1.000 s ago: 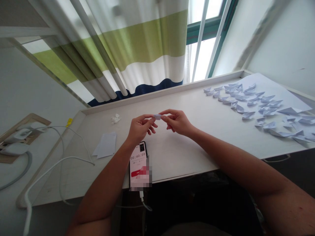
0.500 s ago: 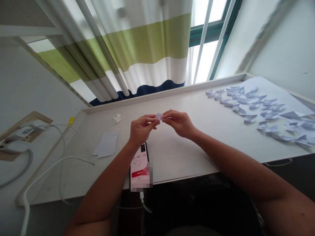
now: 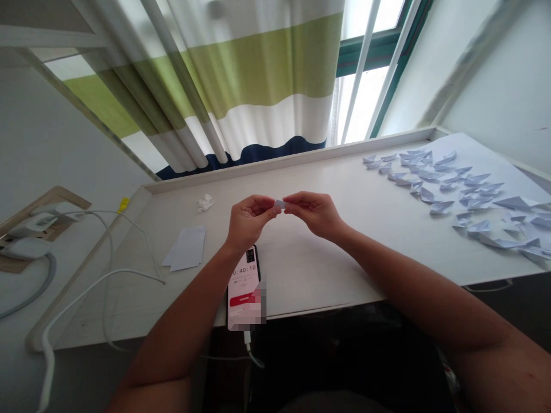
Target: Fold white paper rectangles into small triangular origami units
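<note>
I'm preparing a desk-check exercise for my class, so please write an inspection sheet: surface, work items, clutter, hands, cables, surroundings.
Surface: white desk, raised rim along the back.
Work items: small folded paper piece in the hands; many folded paper boats at right; white paper slips at left.
Clutter: crumpled white wad, material unclear; smartphone at the near edge, timer showing.
Hands: left hand and right hand both pinch the paper piece.
Cables: white charging cable plugged into the smartphone; more white cables at left.
Surroundings: striped curtain, green-framed window.
</note>
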A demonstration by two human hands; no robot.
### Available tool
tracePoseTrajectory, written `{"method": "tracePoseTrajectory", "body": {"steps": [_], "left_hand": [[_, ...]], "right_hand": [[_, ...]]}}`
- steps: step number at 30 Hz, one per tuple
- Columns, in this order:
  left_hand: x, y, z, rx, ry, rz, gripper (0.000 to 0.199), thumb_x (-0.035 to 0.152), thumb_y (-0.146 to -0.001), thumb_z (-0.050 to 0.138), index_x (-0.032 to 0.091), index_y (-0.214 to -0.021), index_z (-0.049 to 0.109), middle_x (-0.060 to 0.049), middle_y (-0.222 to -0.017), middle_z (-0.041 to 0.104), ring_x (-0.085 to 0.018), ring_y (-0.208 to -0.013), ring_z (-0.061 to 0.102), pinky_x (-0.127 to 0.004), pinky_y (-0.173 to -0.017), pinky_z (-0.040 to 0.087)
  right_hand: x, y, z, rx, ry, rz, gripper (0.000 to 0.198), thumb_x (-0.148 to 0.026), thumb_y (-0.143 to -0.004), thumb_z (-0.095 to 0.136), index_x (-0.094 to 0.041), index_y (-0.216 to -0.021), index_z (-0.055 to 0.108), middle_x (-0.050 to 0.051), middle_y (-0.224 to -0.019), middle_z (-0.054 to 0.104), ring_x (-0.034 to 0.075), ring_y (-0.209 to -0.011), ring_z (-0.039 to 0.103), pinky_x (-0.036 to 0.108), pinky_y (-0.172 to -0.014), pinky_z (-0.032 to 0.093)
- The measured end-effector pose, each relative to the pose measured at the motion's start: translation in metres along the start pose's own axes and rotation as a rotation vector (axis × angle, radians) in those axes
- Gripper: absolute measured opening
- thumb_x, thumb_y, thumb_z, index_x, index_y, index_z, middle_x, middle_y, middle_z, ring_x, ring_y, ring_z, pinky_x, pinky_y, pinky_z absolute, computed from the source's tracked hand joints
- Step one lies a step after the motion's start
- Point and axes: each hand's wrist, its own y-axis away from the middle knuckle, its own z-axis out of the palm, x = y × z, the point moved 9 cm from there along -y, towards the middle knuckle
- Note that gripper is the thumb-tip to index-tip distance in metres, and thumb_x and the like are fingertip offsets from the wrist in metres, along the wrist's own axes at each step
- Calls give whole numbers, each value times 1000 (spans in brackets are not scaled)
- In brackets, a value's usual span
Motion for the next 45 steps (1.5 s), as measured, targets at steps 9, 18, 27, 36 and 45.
{"method": "tracePoseTrajectory", "body": {"steps": [9, 18, 27, 36, 45], "left_hand": [[6, 1, 1, -10, -148, 69, 36, 50, -82, 94, 19, -93, 80, -5, -84, 81, -18, -76, 76, -31, -70, 63], [7, 4, 1, 18, -119, 52, 31, 46, -81, 96, 18, -89, 84, -8, -92, 84, -20, -81, 78, -36, -79, 66], [3, 3, 1, 15, -55, 21, 32, 41, -77, 98, 16, -88, 82, -9, -89, 85, -22, -82, 80, -40, -86, 68], [-2, 1, 8, -107, -69, -26, 40, 50, -80, 96, 17, -90, 76, -7, -82, 82, -22, -80, 81, -34, -73, 64], [-8, 0, 3, -76, -178, -35, 38, 52, -80, 95, 17, -90, 83, -6, -79, 80, -18, -72, 74, -30, -68, 59]], "right_hand": [[5, -1, -2, 22, -13, 21, 43, -62, -81, 92, -22, -93, 81, 5, -91, 85, 24, -89, 82, 46, -89, 70], [2, 0, -5, 53, 42, 16, 43, -62, -80, 93, -22, -87, 82, 7, -90, 85, 25, -87, 82, 46, -86, 69], [5, -1, -4, 43, -7, 30, 39, -55, -81, 95, -21, -90, 81, 6, -85, 83, 23, -81, 81, 43, -82, 69], [1, -2, -2, -57, 157, -76, 36, -58, -94, 82, -23, -104, 85, 8, -104, 84, 24, -96, 80, 45, -91, 67], [4, -4, -4, -67, 134, -13, 41, -61, -88, 87, -21, -95, 82, 8, -96, 84, 25, -91, 80, 45, -89, 67]]}}
